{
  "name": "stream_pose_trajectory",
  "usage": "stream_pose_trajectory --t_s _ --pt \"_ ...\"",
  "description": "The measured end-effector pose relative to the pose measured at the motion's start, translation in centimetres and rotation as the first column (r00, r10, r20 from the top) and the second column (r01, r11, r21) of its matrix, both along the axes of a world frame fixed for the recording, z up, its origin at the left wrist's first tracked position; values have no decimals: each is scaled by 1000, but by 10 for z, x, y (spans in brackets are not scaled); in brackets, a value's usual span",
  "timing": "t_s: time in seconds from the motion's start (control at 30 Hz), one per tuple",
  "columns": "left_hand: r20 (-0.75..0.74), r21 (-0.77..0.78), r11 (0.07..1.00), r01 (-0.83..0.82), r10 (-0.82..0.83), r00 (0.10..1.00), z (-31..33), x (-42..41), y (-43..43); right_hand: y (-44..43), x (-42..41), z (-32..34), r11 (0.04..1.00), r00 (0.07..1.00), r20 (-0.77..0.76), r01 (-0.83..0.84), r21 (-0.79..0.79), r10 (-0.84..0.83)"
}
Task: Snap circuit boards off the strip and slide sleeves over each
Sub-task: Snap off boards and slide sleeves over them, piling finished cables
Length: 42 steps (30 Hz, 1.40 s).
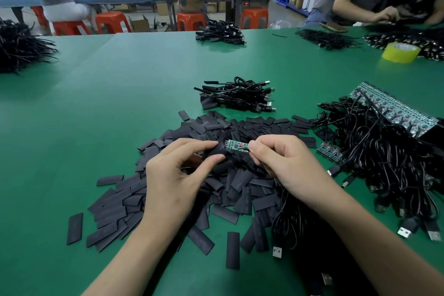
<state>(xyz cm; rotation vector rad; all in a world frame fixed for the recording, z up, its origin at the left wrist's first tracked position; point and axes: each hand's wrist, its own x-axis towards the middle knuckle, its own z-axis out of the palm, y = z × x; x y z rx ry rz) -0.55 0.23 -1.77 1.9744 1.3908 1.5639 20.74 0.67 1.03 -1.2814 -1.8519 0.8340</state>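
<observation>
While left hand pinches black sleeve and right hand pinches green circuit board by wired end, sleeve only started over board. Finished cables far; uncut strip and sleeve pile remain.

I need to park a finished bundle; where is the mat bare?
Bare green mat lies left of the sleeve pile, out to the black cable heap at the left edge, and beyond the small cable bundle. Right of the pile it is crowded with tangled cables and board strips.
</observation>
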Motion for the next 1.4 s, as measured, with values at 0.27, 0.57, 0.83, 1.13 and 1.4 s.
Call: stream_pose_trajectory --t_s 0.27,0.57,0.83,1.13,1.4 --pt "-40 26 1000 17 -16 999 0 -3 1 -1 -1 -1 999 999 24 -22 -29 23" --pt "-165 43 995 92 -84 983 -2 -10 6 0 1 0 999 999 28 -15 -49 16" --pt "-176 0 995 96 -95 980 -4 -8 5 2 1 -2 998 999 15 -30 -55 31" --pt "-180 -41 995 95 -101 978 -4 -8 6 -1 -3 -3 999 992 122 -42 -6 43" --pt "-184 -9 988 152 -151 971 -1 -9 3 5 2 -7 998 995 85 -44 -34 46"
